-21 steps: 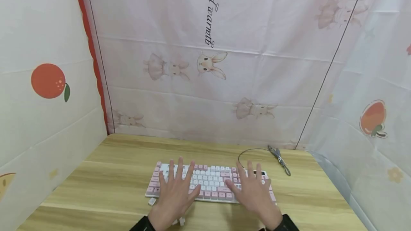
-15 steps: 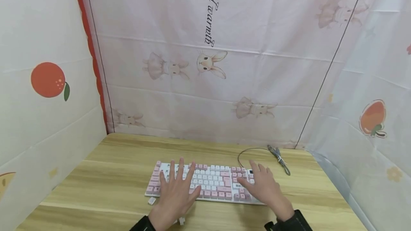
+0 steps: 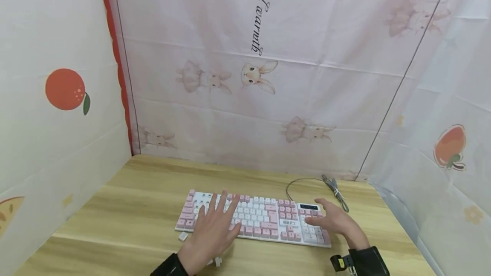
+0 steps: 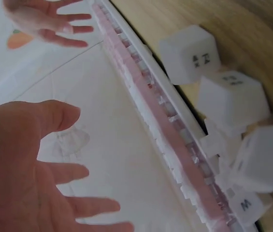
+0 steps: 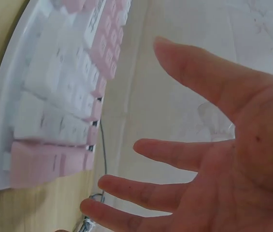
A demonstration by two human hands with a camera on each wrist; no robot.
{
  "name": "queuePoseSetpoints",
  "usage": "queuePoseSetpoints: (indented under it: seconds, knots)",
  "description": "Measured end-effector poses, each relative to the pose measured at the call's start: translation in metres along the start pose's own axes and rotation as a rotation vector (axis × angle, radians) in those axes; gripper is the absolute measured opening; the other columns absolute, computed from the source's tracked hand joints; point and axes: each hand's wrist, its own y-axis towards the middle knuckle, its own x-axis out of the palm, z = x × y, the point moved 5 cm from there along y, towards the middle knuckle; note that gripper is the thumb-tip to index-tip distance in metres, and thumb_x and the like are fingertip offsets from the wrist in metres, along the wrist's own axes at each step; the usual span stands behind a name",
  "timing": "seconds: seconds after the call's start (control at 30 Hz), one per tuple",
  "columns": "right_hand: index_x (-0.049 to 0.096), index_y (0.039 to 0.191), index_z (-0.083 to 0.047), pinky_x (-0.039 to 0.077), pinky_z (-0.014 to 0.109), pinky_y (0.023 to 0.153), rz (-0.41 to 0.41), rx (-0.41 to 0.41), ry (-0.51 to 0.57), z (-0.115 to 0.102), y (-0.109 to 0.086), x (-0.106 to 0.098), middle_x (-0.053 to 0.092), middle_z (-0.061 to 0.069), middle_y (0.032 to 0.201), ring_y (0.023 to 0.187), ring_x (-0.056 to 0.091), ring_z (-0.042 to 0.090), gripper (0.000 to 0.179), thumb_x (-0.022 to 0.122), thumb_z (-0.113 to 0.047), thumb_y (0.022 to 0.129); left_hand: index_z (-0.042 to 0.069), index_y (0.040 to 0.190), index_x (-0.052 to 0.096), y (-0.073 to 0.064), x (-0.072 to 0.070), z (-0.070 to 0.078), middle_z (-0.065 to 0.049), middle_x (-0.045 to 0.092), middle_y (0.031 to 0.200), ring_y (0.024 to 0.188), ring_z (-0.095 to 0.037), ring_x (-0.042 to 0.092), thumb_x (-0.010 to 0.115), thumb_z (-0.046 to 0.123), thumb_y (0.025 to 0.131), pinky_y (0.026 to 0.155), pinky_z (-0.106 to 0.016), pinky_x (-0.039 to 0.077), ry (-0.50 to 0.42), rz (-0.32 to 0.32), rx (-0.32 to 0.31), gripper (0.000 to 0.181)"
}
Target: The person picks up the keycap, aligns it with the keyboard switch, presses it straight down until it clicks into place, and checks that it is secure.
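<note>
A pink and white keyboard point(image 3: 255, 217) lies on the wooden table. Some switches at its upper left show without keycaps. My left hand point(image 3: 213, 234) is over the keyboard's left part with fingers spread, holding nothing; the left wrist view shows its palm point(image 4: 15, 169) raised above the keys. At the keyboard's right end, my right hand point(image 3: 333, 219) is beside the number pad, thumb and fingers apart. Its palm point(image 5: 233, 179) faces the keyboard's end in the right wrist view, with nothing in it. Several loose white keycaps point(image 4: 233, 99) lie by the keyboard's front edge.
One white keycap point(image 3: 183, 236) sits off the keyboard's front left corner. A grey cable point(image 3: 334, 191), bundled at one end, lies behind the keyboard. Printed cloth walls point(image 3: 245, 114) enclose the table point(image 3: 126, 208) at the back and sides.
My right hand has moved right, from over the keyboard to its right end, and turned sideways, uncovering the number pad. The left hand stays over the left part. The head view has shifted slightly.
</note>
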Motion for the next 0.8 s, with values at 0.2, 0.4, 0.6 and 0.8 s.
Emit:
queuePoseSetpoints:
  seconds: [0.2, 0.4, 0.6, 0.8]
  knots:
    - [0.041, 0.151, 0.005, 0.052, 0.066, 0.090, -0.039, 0.061, 0.078, 0.010, 0.007, 0.001, 0.042, 0.044, 0.147, 0.129, 0.047, 0.063, 0.088, 0.083, -0.037, 0.085, 0.015, 0.148, 0.053, 0.002, -0.008, 0.005, -0.023, 0.052, 0.152, 0.133, -0.045, 0.056, 0.068, 0.036, 0.096, 0.096, -0.066, 0.051, 0.028, 0.005, 0.092, 0.058]
    - [0.037, 0.152, 0.003, 0.059, 0.057, 0.077, -0.117, 0.142, 0.156, 0.027, 0.015, 0.004, 0.049, 0.040, 0.137, 0.117, 0.057, 0.052, 0.092, 0.085, -0.035, 0.084, 0.014, 0.147, 0.054, 0.000, -0.012, 0.006, -0.021, 0.059, 0.146, 0.122, -0.039, 0.065, 0.071, 0.032, 0.094, 0.088, -0.058, 0.057, 0.049, 0.033, 0.152, 0.058]
    - [0.034, 0.155, 0.003, 0.060, 0.055, 0.077, -0.190, 0.135, 0.207, 0.036, 0.022, 0.005, 0.054, 0.028, 0.129, 0.113, 0.059, 0.039, 0.091, 0.085, -0.023, 0.084, 0.015, 0.150, 0.051, -0.001, -0.011, 0.001, -0.018, 0.060, 0.146, 0.120, -0.037, 0.066, 0.068, 0.030, 0.096, 0.090, -0.057, 0.056, 0.028, 0.016, 0.156, 0.058]
    - [0.032, 0.155, 0.003, 0.061, 0.052, 0.073, -0.216, 0.136, 0.203, 0.036, 0.026, 0.004, 0.053, 0.026, 0.126, 0.110, 0.060, 0.035, 0.094, 0.087, -0.017, 0.081, 0.015, 0.148, 0.053, -0.001, -0.018, -0.008, -0.011, 0.066, 0.137, 0.109, -0.030, 0.071, 0.071, 0.028, 0.094, 0.080, -0.048, 0.060, 0.047, 0.065, 0.183, 0.058]
